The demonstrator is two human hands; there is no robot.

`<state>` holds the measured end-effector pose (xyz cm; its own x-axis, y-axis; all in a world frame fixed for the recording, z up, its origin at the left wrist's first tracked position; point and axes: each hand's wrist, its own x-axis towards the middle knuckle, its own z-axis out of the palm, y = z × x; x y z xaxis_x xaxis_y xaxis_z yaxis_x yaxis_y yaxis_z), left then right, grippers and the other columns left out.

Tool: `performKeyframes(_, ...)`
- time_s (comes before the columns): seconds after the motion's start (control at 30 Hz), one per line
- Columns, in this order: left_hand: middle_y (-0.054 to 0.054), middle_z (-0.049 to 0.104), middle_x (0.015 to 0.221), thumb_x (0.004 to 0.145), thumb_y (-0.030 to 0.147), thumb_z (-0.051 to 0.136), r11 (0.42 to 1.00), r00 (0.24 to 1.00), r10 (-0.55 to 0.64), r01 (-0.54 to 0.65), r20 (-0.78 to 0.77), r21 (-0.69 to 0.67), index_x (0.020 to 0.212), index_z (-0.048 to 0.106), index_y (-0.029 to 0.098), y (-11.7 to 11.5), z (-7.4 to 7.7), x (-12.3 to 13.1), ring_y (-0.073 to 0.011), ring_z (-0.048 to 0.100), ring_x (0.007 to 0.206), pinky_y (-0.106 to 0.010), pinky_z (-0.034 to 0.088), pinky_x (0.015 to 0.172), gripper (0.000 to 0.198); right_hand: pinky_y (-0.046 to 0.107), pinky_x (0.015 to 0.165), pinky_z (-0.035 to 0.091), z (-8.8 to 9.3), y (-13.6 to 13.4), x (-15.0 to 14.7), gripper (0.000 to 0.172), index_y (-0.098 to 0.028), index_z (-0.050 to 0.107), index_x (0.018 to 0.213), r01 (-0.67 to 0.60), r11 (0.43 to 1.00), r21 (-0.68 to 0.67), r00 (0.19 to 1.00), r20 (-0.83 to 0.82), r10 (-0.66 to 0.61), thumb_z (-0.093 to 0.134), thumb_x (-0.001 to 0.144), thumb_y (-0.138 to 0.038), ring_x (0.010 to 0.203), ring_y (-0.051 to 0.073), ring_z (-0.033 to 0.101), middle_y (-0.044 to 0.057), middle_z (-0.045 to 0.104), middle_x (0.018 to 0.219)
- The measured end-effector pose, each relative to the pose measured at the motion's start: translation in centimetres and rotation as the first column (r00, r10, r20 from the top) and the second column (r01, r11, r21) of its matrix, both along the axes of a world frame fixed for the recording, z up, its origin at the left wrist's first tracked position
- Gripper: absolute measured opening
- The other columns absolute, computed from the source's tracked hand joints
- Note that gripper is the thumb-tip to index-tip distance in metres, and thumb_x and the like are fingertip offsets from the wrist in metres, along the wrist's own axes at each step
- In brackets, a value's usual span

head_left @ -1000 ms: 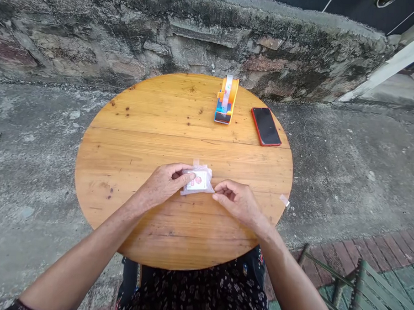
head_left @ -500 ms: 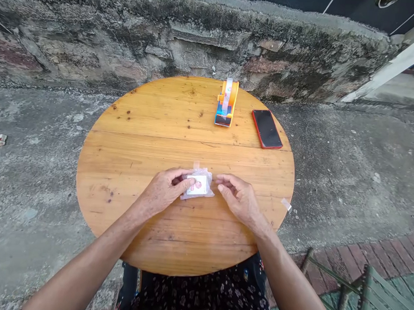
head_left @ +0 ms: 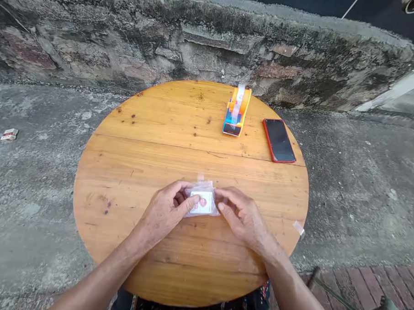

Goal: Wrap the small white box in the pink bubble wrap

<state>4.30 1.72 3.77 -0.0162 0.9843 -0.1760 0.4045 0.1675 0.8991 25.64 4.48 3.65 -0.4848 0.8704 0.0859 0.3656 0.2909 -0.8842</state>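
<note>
Our left hand (head_left: pixel 166 207) thumb-clamps the wrapped packet (head_left: pixel 205 203), likely light, slick, soft-edged, best gripped at its boxy middle; our right hand (head_left: pixel 244 217) curls loosely, fingertips apart, contact unclear.

Packet (head_left: pixel 206 206) lies on tabletop (head_left: pixel 141 154) between left hand (head_left: pixel 166 209) and right hand (head_left: pixel 246 217). Tape dispenser (head_left: pixel 236 114) behind packet, near far edge; phone (head_left: pixel 279 141) right of dispenser. Tape strip (head_left: pixel 298 228) at right edge. Wall (head_left: pixel 129 44) behind tabletop.

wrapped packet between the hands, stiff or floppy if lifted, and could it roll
The wrapped packet likely feels stiff centrally, where a flat white rectangle shows. Its translucent wrap looks creased, so the edges may flop. Its flat shape makes rolling unlikely.
</note>
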Motion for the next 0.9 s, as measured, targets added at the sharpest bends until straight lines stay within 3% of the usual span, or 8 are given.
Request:
performKeyframes(0.1,0.000,0.066,0.076,0.081,0.042,0.064,1.000,1.000,0.009,-0.009,-0.015,0.000,0.098,0.066,0.018,0.0,-0.2,0.0,-0.0132,0.059,0.064,-0.024,0.048,0.056,0.029,0.032,0.081,0.049,0.7,0.4,0.1,0.029,-0.022,0.060,0.117,-0.079,0.997,-0.006,0.996,0.041,0.080,0.054,0.089,-0.018,0.091,0.016,0.060,0.005,0.065,0.106)
performKeyframes(0.23,0.000,0.065,0.076,0.082,0.038,0.063,1.000,0.999,0.016,-0.015,-0.044,0.024,0.099,0.066,0.017,0.1,-0.6,-0.1,-0.0135,0.059,0.064,-0.025,0.049,0.057,0.027,0.038,0.095,0.046,1.6,0.7,0.1,0.039,-0.024,0.053,0.127,-0.126,0.992,0.033,0.989,0.083,0.122,0.060,0.089,-0.031,0.111,0.021,0.055,0.007,0.059,0.124)
performKeyframes(0.37,-0.003,0.063,0.091,0.086,0.033,0.061,0.988,0.992,0.028,-0.008,-0.126,0.157,0.108,0.063,0.019,-0.3,-0.8,0.0,-0.0129,0.060,0.070,-0.027,0.052,0.062,0.027,0.041,0.098,0.045,1.7,0.6,-0.4,0.038,-0.023,0.055,0.123,-0.132,0.982,0.137,0.976,0.189,0.105,0.063,0.087,-0.031,0.114,0.022,0.055,0.007,0.061,0.123)
performKeyframes(0.43,-0.006,0.060,0.106,0.087,0.030,0.061,0.953,0.971,0.099,-0.030,-0.217,0.302,0.118,0.059,0.020,-1.1,-0.9,0.2,-0.0158,0.061,0.085,-0.030,0.054,0.071,0.032,0.040,0.095,0.046,1.8,0.7,-0.7,0.032,-0.022,0.056,0.119,-0.131,0.976,0.173,0.971,0.221,0.092,0.061,0.087,-0.026,0.110,0.021,0.057,0.007,0.063,0.118)
performKeyframes(0.5,-0.009,0.055,0.117,0.087,0.025,0.061,0.880,0.929,0.188,-0.016,-0.318,0.475,0.122,0.056,0.021,-2.1,-0.9,0.5,-0.0203,0.058,0.104,-0.034,0.054,0.083,0.036,0.040,0.093,0.046,1.9,0.8,-0.9,0.031,-0.021,0.056,0.118,-0.137,0.971,0.196,0.966,0.244,0.087,0.059,0.087,-0.021,0.108,0.021,0.058,0.007,0.064,0.117)
performKeyframes(0.63,-0.011,0.053,0.126,0.083,0.007,0.063,0.756,0.884,0.215,0.119,-0.415,0.643,0.118,0.060,0.020,-3.7,-0.8,1.5,-0.0232,0.053,0.112,-0.039,0.051,0.090,0.037,0.040,0.090,0.047,2.2,1.0,-1.1,0.028,-0.020,0.057,0.115,-0.143,0.967,0.213,0.959,0.270,0.082,0.057,0.086,-0.018,0.103,0.022,0.059,0.007,0.065,0.114)
performKeyframes(0.73,-0.012,0.056,0.124,0.081,0.002,0.064,0.732,0.890,0.173,0.170,-0.422,0.660,0.116,0.060,0.017,-3.8,-0.8,2.1,-0.0244,0.052,0.112,-0.041,0.051,0.091,0.039,0.040,0.088,0.047,2.3,1.1,-1.5,0.026,-0.021,0.058,0.113,-0.161,0.965,0.209,0.956,0.276,0.100,0.057,0.087,-0.018,0.100,0.022,0.059,0.006,0.066,0.110)
performKeyframes(0.9,-0.011,0.059,0.119,0.082,0.002,0.063,0.750,0.917,0.149,0.140,-0.371,0.647,0.115,0.059,0.014,-3.3,-1.0,2.6,-0.0221,0.051,0.108,-0.039,0.051,0.091,0.036,0.040,0.086,0.046,2.4,1.4,-1.6,0.026,-0.023,0.060,0.113,-0.183,0.967,0.178,0.953,0.274,0.130,0.059,0.087,-0.019,0.099,0.022,0.059,0.006,0.067,0.109)
